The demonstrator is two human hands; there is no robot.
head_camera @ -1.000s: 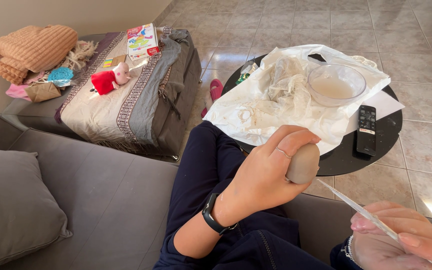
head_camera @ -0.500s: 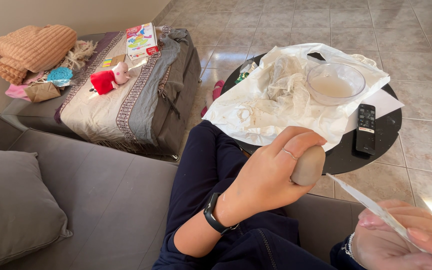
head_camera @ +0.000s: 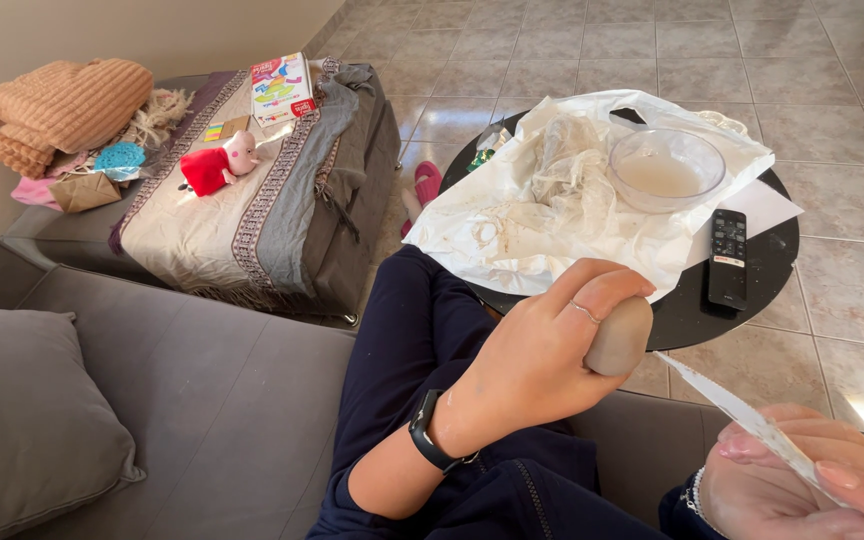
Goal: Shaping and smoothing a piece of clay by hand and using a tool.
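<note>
The left hand (head_camera: 542, 355) is wrapping its grip around a smooth grey-brown lump of clay (head_camera: 620, 336), fingers curled over the top and thumb underneath, holding it above the lap just in front of the round black counter (head_camera: 687, 310). A ring is sitting on one finger and a black wristband (head_camera: 432, 432) is circling the wrist. Compared with the earlier frames, the lump is sitting a little further right and its lower face is showing more, as the hand is turning slightly.

The right hand (head_camera: 802, 485) is pinching a thin, pale flat strip (head_camera: 742, 412) between thumb and fingertips at the lower right corner. The strip is slanting up toward the clay, its tip ending just below and to the right of the lump, not touching it. A second ago the strip was lying lower and its tip was further from the clay; it is now reaching closer.

On the counter, a crumpled white plastic sheet (head_camera: 512, 225) is carrying a clear bowl (head_camera: 666, 168), with a black remote (head_camera: 728, 256) lying beside it. To the left, a grey sofa cushion (head_camera: 22, 415) and a covered ottoman (head_camera: 282, 200) with toys are staying unchanged.
</note>
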